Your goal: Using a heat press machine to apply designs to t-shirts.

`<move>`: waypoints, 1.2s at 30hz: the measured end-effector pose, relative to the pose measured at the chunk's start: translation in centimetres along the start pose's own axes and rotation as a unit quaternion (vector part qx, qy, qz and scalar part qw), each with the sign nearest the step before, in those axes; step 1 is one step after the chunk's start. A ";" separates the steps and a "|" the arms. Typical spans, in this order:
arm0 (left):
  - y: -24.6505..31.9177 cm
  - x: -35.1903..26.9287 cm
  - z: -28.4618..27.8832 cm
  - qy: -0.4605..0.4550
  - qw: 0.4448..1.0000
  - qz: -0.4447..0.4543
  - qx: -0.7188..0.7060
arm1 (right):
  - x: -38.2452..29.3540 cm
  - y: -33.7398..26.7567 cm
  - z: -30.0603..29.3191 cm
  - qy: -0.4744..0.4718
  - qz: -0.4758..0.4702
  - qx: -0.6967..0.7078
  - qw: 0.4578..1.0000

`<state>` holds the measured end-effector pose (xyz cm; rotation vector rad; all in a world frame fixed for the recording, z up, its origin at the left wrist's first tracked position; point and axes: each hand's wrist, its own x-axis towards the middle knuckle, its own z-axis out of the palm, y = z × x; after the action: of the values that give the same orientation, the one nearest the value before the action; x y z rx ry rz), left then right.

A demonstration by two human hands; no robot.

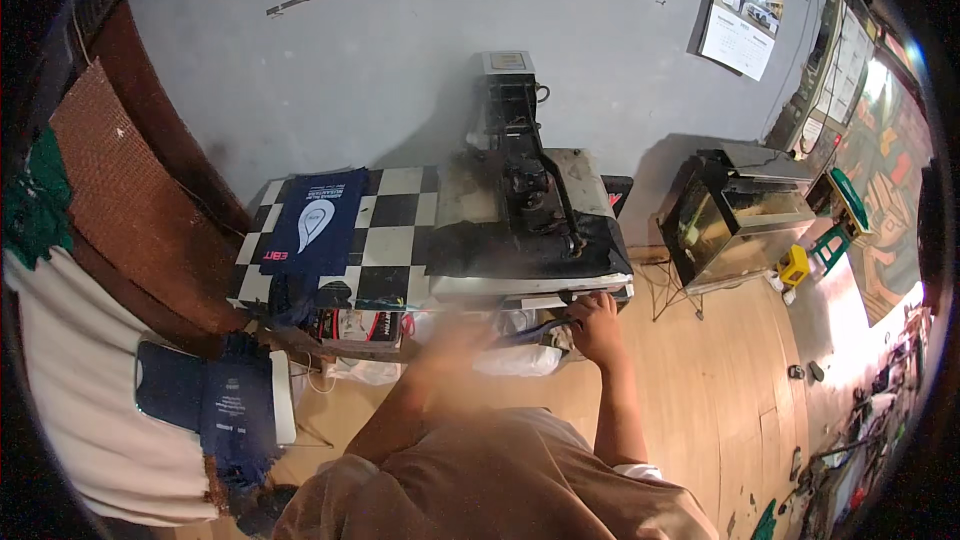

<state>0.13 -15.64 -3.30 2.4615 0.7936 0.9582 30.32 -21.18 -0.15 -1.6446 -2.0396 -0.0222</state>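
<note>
In front of me a black heat press machine [525, 187] stands on a table with a black and white checkered top [391, 229]. My right hand [598, 326] is at the front edge of the press, its fingers closed on a dark strip of fabric [532, 331] that stretches left below the table edge. My left hand [457, 341] is blurred near the strip's other end; whether it grips the fabric cannot be told. A navy printed cloth piece [315, 223] lies flat on the table, left of the press.
More navy printed cloth [238, 416] lies stacked on a stand at the lower left. Boxes [367, 326] and white plastic bags [517, 361] sit under the tabletop. A glass fish tank [739, 221] on a wire stand is at the right, with a yellow stool [793, 266] beyond.
</note>
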 end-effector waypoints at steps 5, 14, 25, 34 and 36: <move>0.6 0.0 -0.1 -0.053 0.998 -0.030 -0.030 | -0.5 0.9 1.3 0.001 0.028 0.003 1.000; -0.4 -1.4 0.7 -0.101 0.993 -0.034 -0.047 | -1.1 1.2 3.0 -0.161 0.076 0.125 0.976; 0.4 -2.3 2.9 -0.146 0.988 -0.052 -0.005 | -1.5 -2.8 5.3 -0.285 0.004 0.083 0.955; 0.2 -3.4 3.2 -0.021 0.999 -0.033 -0.028 | -0.5 0.1 6.5 0.250 0.204 0.455 0.830; 0.9 -2.9 3.2 -0.069 0.987 -0.108 -0.096 | -0.8 2.0 7.5 0.190 0.354 0.518 0.755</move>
<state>0.94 -18.55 -6.45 2.1962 0.8579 0.7407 29.42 -19.01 -7.54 -1.3353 -0.7001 0.8155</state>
